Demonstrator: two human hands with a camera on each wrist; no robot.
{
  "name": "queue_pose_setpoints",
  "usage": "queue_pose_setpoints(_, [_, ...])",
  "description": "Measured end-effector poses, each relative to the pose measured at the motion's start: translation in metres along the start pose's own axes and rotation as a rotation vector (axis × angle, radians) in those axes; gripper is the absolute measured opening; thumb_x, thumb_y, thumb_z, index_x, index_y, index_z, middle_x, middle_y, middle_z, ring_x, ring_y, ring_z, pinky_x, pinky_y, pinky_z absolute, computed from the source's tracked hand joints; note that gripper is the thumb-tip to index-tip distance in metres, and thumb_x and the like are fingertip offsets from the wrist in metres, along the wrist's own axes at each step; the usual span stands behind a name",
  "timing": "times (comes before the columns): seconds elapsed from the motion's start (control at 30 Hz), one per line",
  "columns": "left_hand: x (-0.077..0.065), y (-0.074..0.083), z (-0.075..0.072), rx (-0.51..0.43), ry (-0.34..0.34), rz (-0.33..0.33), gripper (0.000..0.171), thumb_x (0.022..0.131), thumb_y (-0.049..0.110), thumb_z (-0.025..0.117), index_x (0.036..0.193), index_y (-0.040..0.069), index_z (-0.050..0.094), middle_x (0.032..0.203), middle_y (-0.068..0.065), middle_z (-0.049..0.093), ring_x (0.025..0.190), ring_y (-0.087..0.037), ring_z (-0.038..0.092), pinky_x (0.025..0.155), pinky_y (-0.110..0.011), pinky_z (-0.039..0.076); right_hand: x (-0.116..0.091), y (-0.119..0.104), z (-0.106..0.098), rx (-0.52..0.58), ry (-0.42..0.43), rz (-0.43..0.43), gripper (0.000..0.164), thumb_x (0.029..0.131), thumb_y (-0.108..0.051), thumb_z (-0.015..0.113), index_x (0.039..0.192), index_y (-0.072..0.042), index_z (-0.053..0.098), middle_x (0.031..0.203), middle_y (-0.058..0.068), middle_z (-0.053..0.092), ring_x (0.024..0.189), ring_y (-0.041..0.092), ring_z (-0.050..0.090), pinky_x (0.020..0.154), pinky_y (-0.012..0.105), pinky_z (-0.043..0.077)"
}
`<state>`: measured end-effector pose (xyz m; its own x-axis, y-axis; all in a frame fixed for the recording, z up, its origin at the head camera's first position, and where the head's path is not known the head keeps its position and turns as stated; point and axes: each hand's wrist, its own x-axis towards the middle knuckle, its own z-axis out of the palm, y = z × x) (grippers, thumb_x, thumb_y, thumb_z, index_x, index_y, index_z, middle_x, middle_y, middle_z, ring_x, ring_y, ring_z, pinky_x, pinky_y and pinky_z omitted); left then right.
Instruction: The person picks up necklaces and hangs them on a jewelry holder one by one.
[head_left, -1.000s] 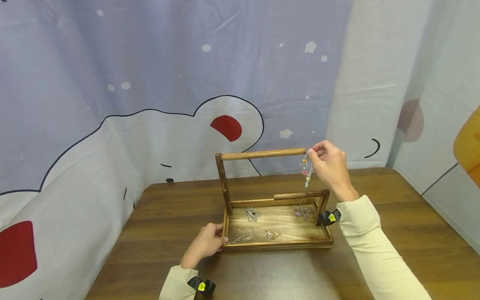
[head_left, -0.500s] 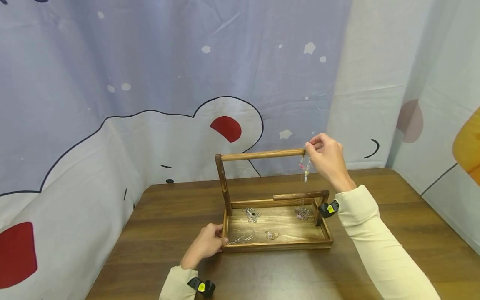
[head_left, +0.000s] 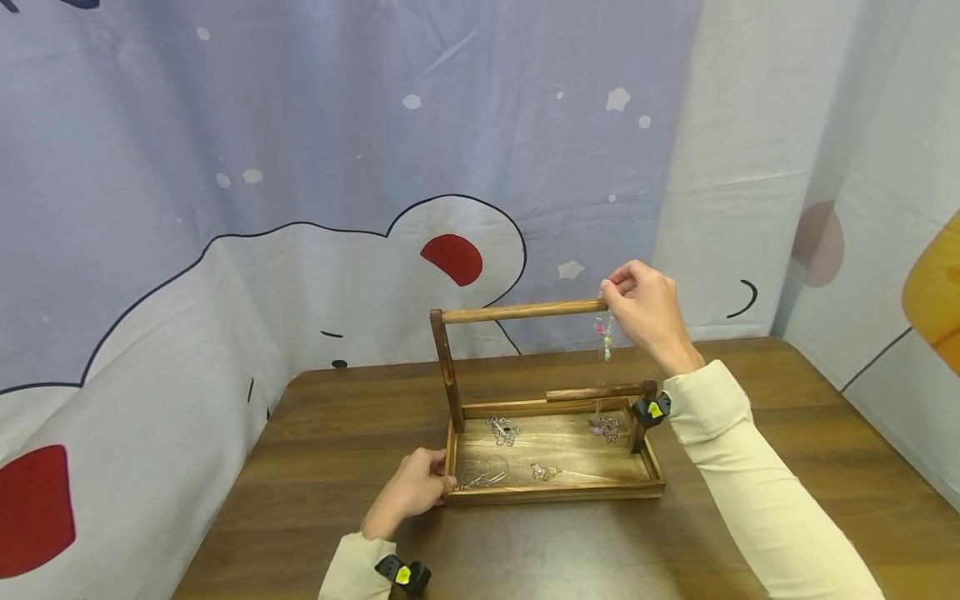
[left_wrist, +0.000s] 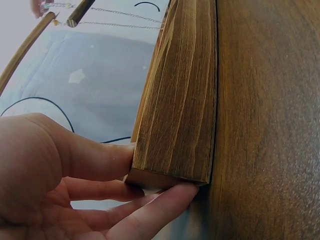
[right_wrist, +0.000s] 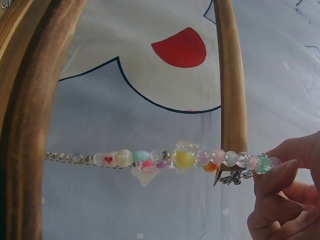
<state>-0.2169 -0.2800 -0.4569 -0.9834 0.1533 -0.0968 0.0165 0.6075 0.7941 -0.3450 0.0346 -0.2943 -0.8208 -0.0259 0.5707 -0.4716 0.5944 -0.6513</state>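
Observation:
A wooden jewelry stand [head_left: 555, 495] with a tray base sits on the table. My left hand [head_left: 412, 483] holds its near left corner, thumb and fingers on either side in the left wrist view. By the free right end of the upper bar [head_left: 525, 311], my right hand [head_left: 648, 310] pinches a beaded necklace [right_wrist: 184, 160]. Its pastel beads hang by the bar's tip, and the silver chain [right_wrist: 70, 158] runs down past the lower bar [head_left: 596, 392] toward the tray. Whether the necklace loop encircles the bar is hard to tell.
In the tray lie a silver chain [head_left: 502, 430] at back left, a thin chain [head_left: 483, 472] at front left, a pendant piece [head_left: 543, 472] at front middle and a clump of chain [head_left: 609, 428] at back right. A printed curtain [head_left: 360, 275] hangs behind the table [head_left: 337, 417].
My right hand has moved left and slightly up, bringing the beaded necklace from beyond the upper bar's free end to right at its tip. My left hand stays at the tray corner.

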Motion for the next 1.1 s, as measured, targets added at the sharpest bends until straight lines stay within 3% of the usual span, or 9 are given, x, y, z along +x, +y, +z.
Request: queue_pose_setpoints(1.1, [0.0, -0.002, -0.004, -0.02, -0.004, 0.002, 0.048, 0.083, -0.001, 0.06, 0.125, -0.018, 0.044, 0.088, -0.013, 0.056, 0.069, -0.018, 0.059, 0.056, -0.029, 0.055, 0.002, -0.042, 0.037, 0.026, -0.075, -0.087, 0.012, 0.086, -0.016, 0.057, 0.084, -0.005, 0.061, 0.069, 0.005, 0.063, 0.058, 0.015, 0.057, 0.056, 0.028, 0.046])
